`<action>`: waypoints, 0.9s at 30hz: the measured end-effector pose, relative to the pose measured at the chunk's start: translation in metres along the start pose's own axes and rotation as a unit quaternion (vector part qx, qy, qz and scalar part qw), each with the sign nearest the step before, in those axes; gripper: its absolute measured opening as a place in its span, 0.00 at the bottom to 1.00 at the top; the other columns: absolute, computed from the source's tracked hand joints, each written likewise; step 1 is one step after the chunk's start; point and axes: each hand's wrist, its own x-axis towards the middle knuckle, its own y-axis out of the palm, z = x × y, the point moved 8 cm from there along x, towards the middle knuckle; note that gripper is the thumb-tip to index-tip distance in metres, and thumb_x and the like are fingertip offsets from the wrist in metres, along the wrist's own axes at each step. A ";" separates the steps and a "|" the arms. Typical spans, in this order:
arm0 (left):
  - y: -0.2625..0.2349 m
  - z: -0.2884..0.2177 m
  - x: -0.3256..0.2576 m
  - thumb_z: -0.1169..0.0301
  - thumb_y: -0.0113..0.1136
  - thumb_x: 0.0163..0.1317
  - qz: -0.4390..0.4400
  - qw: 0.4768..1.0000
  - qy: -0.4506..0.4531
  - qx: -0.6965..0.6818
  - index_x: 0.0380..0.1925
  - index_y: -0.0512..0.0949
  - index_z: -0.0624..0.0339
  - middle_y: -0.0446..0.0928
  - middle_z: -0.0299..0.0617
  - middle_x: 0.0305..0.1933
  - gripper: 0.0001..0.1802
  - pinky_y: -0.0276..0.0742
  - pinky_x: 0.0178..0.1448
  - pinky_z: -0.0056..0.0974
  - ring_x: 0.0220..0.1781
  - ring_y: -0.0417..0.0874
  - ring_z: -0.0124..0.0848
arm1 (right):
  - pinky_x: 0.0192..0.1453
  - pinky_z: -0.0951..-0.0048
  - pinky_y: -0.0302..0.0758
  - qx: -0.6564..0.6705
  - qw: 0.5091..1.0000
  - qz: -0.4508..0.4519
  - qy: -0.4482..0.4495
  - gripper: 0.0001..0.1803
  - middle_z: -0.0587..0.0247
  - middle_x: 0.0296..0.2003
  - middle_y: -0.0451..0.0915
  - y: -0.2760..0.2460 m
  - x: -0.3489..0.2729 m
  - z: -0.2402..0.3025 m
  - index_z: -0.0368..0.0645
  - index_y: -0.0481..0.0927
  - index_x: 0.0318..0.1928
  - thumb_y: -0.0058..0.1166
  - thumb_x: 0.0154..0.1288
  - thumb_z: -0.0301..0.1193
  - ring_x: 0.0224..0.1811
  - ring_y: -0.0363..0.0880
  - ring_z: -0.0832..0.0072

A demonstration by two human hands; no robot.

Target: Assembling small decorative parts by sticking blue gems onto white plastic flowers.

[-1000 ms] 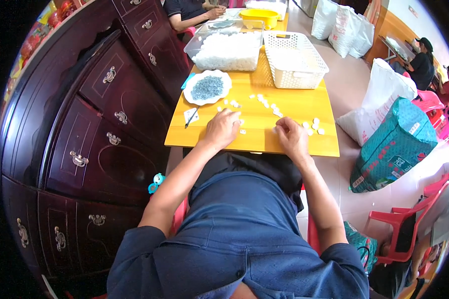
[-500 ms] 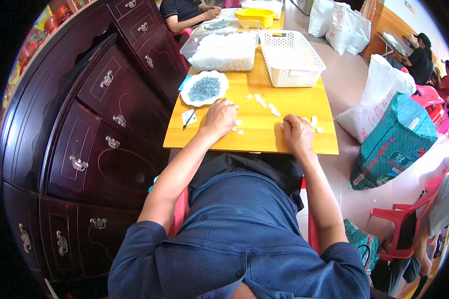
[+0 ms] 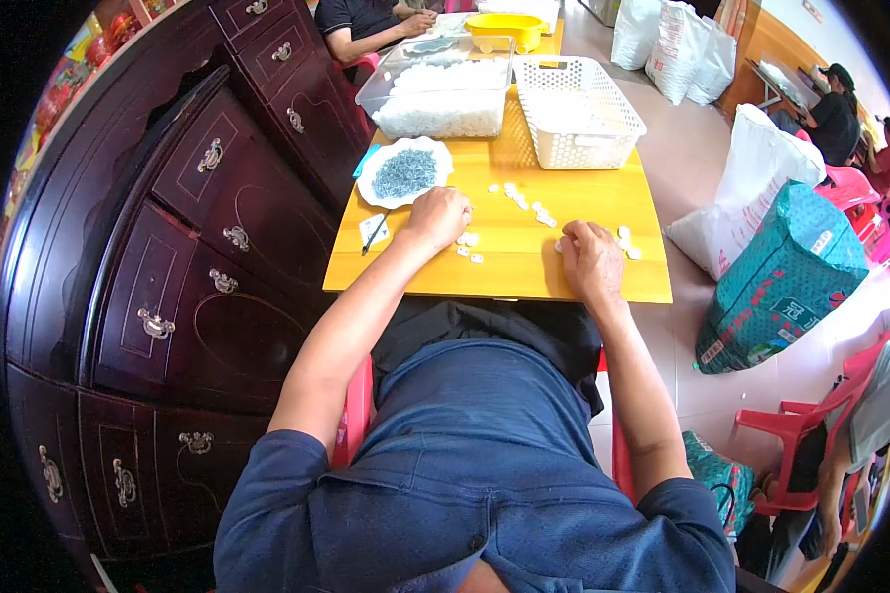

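My left hand [image 3: 440, 215] rests over the yellow table just below a scalloped white plate [image 3: 443, 176], its fingers curled together; what they hold, if anything, is hidden. That plate carries a heap of small dark blue-grey pieces [image 3: 403, 174]. Beside the left fingers lie several small white pieces [image 3: 470, 248]. My right hand [image 3: 593, 259] is closed near the front right of the table, with a small white piece [image 3: 560, 245] showing at its fingertips. More white pieces [image 3: 517, 196] are scattered between the hands, and a few [image 3: 628, 243] sit right of the right hand.
Behind stand a clear bin [image 3: 435, 119] full of white pieces and a white perforated basket [image 3: 588, 150]. A dark pen-like tool [image 3: 375, 237] lies at left. Dark drawers [image 3: 218, 237] border the left; a teal sack [image 3: 776, 287] stands at right. Another person [image 3: 366, 30] sits opposite.
My left hand has shifted slightly, its fingers tucked in more, and more of the white pieces beside it show. The right fingers have moved a little; the hand stays in place.
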 end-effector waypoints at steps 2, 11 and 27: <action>0.003 -0.004 0.005 0.67 0.63 0.56 0.004 0.999 0.021 0.034 0.26 0.84 0.55 0.82 0.44 0.32 0.06 0.79 0.45 0.50 0.42 0.84 0.46 | 0.47 0.55 0.74 -0.004 1.000 0.000 -0.004 0.06 0.55 0.35 0.83 -0.004 0.001 0.006 0.45 0.82 0.38 0.59 0.61 0.31 0.40 0.80 0.54; 0.005 -0.003 0.010 0.69 0.57 0.58 0.026 0.995 0.067 0.074 0.27 0.80 0.60 0.82 0.48 0.33 0.07 0.80 0.42 0.52 0.36 0.84 0.49 | 0.47 0.58 0.74 0.060 0.991 -0.089 -0.084 0.09 0.59 0.37 0.82 -0.030 0.001 0.049 0.45 0.80 0.41 0.59 0.59 0.24 0.41 0.80 0.57; -0.052 -0.109 -0.073 0.73 0.63 0.58 -0.161 0.934 0.089 -0.308 0.28 0.76 0.61 0.76 0.46 0.29 0.06 0.76 0.41 0.45 0.34 0.80 0.45 | 0.32 0.84 0.69 0.640 0.638 0.293 0.311 0.12 0.75 0.31 0.80 0.073 -0.040 0.029 0.47 0.81 0.42 0.54 0.75 0.41 0.28 0.74 0.87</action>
